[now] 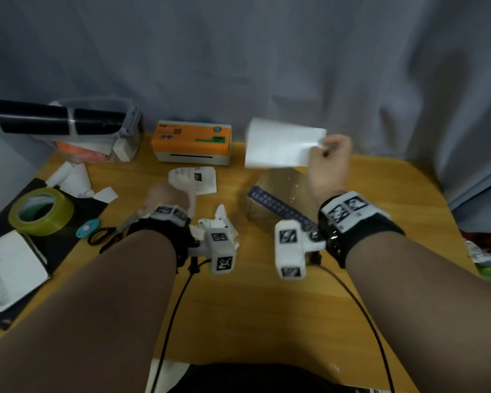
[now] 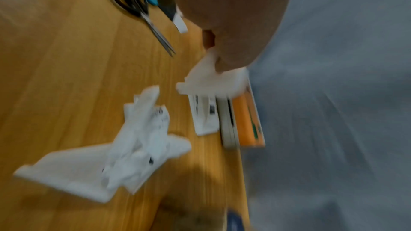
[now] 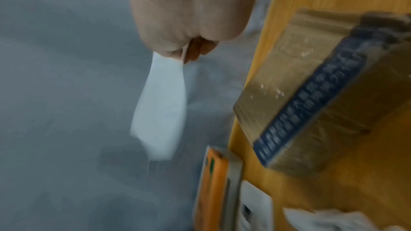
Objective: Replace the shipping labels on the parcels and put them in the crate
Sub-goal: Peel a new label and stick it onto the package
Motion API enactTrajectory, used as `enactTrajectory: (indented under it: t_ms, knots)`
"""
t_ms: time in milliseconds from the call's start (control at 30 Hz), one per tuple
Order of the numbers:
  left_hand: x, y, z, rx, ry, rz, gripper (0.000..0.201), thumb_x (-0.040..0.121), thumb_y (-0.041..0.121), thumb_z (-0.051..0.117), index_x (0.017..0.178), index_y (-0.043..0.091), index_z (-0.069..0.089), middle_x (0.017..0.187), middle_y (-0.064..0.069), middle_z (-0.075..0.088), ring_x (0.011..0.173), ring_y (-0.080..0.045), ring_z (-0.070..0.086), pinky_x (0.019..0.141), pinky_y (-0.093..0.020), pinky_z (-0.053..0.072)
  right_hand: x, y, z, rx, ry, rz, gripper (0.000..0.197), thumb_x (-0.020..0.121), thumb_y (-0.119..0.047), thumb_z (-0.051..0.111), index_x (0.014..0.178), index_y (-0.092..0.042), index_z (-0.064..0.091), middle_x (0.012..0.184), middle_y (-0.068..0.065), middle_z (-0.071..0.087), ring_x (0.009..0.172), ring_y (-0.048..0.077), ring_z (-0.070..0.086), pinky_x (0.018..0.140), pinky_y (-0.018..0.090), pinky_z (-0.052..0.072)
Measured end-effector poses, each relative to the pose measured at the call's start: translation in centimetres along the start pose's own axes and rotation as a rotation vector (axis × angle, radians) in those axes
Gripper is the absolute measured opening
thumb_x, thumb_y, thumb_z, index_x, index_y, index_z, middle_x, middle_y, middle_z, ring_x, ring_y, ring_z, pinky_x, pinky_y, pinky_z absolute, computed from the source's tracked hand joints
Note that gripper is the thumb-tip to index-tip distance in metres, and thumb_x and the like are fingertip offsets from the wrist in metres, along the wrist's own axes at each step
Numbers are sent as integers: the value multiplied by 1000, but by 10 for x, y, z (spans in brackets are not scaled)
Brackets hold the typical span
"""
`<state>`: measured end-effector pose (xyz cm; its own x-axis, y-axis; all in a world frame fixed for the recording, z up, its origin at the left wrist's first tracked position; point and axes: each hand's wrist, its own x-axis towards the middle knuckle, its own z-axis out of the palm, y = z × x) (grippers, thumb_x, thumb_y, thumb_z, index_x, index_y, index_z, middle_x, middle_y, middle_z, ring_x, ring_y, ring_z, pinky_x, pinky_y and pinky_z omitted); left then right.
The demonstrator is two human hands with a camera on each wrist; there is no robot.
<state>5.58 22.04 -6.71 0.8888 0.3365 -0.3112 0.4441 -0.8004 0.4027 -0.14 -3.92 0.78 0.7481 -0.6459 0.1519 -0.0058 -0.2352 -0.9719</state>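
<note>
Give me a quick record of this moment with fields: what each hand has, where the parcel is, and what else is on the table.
left hand: grips a crumpled printed label
right hand: pinches a blank white sheet, raised above the parcel
parcel: brown box with blue tape, on the table, top bare
label printer: orange, at the far edge
scraps: crumpled paper near the left wrist
tools: scissors, tape roll

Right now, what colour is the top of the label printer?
Orange, with a green strip, on the label printer; clearest in the head view.
</note>
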Motion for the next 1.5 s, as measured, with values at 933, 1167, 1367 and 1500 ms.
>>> enactTrajectory:
  t_ms: [933, 1167, 1367, 1500]
  knots:
    - [-19, 1, 31, 288, -194, 513, 35, 88, 24, 63, 112, 3, 49, 118, -17, 48, 94, -32, 55, 74, -34, 42, -3, 12, 3, -61, -244, 118, 29, 89, -6, 54, 112, -22, 44, 74, -3, 51, 68, 10, 51, 63, 13, 43]
    - [-17, -1, 22, 492, -208, 471, 50, 86, 43, 63, 120, 8, 51, 121, -14, 49, 105, -31, 54, 88, -41, 48, -6, 10, -3, -95, -297, 99, 22, 91, -5, 50, 100, -22, 59, 83, 1, 52, 74, 12, 50, 60, 12, 42]
    - [-32, 11, 6, 403, -116, 507, 59, 85, 55, 56, 124, 12, 53, 127, -13, 49, 112, -31, 52, 92, -42, 46, -3, 2, -8, -172, -313, 103, 16, 93, -13, 51, 99, -15, 65, 93, -4, 59, 79, 2, 52, 65, 8, 40]
    - [-59, 46, -10, 97, 63, 745, 52, 86, 56, 52, 116, 14, 58, 123, -7, 53, 112, -26, 49, 91, -34, 37, 2, -7, -11, -197, -296, 58, 11, 91, -15, 53, 90, -17, 63, 78, -9, 57, 80, 8, 54, 70, 15, 41]
